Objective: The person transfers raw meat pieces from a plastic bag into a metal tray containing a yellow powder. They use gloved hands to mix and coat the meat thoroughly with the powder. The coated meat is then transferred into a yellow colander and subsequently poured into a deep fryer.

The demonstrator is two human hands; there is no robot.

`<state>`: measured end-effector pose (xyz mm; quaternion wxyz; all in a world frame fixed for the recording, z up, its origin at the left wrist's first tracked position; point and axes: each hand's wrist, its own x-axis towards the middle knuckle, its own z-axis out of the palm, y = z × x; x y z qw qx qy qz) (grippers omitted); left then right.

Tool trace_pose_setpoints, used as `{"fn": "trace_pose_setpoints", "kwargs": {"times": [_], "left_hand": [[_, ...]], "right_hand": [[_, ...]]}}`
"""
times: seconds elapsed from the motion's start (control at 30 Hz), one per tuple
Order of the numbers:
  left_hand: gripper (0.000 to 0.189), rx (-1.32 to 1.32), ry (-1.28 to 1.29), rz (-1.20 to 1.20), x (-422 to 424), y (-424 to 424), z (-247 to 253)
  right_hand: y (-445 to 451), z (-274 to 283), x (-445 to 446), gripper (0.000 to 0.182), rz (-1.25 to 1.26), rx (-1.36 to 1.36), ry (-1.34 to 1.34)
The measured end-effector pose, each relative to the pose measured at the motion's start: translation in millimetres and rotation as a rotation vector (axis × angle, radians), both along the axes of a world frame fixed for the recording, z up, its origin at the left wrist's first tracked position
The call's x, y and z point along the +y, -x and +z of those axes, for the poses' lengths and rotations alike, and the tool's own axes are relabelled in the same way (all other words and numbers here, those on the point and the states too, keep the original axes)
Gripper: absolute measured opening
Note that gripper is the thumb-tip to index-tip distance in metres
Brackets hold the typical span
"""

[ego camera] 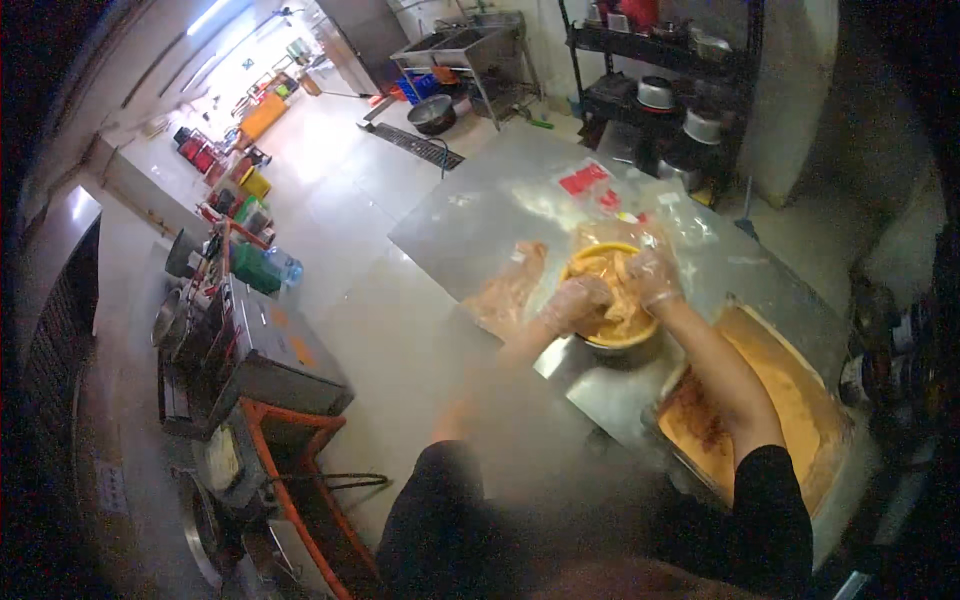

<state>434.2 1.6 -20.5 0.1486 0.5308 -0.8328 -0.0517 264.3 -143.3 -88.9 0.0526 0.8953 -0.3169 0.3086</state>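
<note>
A round bowl with a yellow rim [616, 344] stands on the steel table [480, 195] in front of me. Wet, orange-coated food pieces [621, 304], perhaps raw meat, fill it. My left hand [581, 301], in a clear plastic glove, reaches in over the left side with curled fingers on the food. Gloved the same way, my right hand [654, 277] is at the right rim, its fingers closed on a piece that stretches toward the left hand. The fingertips are partly hidden in the food.
A plastic bag of orange-coloured food [514, 289] lies left of the bowl. Beyond it are a clear bag [686, 217] and a red-printed packet [585, 178]. A large tray of orange-yellow powder [780, 390] sits under my right forearm. A pot rack [660, 45] stands behind.
</note>
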Motion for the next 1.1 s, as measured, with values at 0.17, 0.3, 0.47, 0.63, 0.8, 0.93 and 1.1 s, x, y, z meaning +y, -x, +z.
{"fn": "trace_pose_setpoints", "kwargs": {"times": [0.17,0.3,0.47,0.63,0.8,0.93,1.1], "left_hand": [[0.017,-0.107,-0.166,0.103,-2.4,-29.1,-31.6],[0.016,-0.082,-0.151,0.101,-6.9,-31.5,-28.9],[0.020,-0.260,-0.178,0.140,-1.0,-33.3,-5.4],[0.039,0.337,0.379,0.484,14.8,-60.7,-18.6],[0.044,0.396,0.001,0.800,38.0,-50.0,-25.2],[0.043,0.488,-0.069,0.795,21.5,-36.1,-60.2],[0.042,0.348,-0.205,0.947,24.6,-56.8,-64.4]], "right_hand": [[-19.4,-29.7,-11.4,0.021,0.048,0.328,-0.495],[-30.4,-35.9,-11.9,0.023,0.056,0.516,-0.237],[-17.7,22.2,13.0,0.039,0.497,0.026,-0.945],[-27.0,14.8,56.3,0.019,0.376,0.460,-0.719],[-59.6,63.7,67.4,0.021,0.244,0.153,-0.688],[-99.7,-29.4,-3.0,0.026,0.268,0.284,-0.386],[-87.0,39.4,26.3,0.026,0.370,0.173,-0.726]]}}
